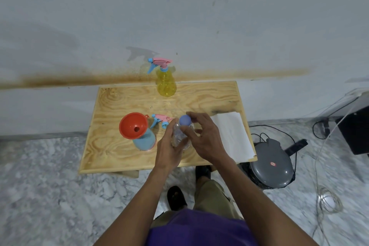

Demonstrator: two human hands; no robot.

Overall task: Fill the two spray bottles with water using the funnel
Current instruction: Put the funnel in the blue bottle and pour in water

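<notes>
A small wooden counter (119,158) stands by a white wall. The left hand (169,146) wraps around a clear water bottle (180,136). The right hand (205,136) pinches its blue cap (185,120). An orange funnel (133,126) sits in the blue spray bottle (144,141). The yellow spray bottle (166,83) stands at the back. A pink spray top (160,120) lies beside the funnel.

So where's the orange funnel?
The orange plastic funnel sits in the blue spray bottle on the wooden table's left side, beside a loose pink-and-blue spray head.
</notes>
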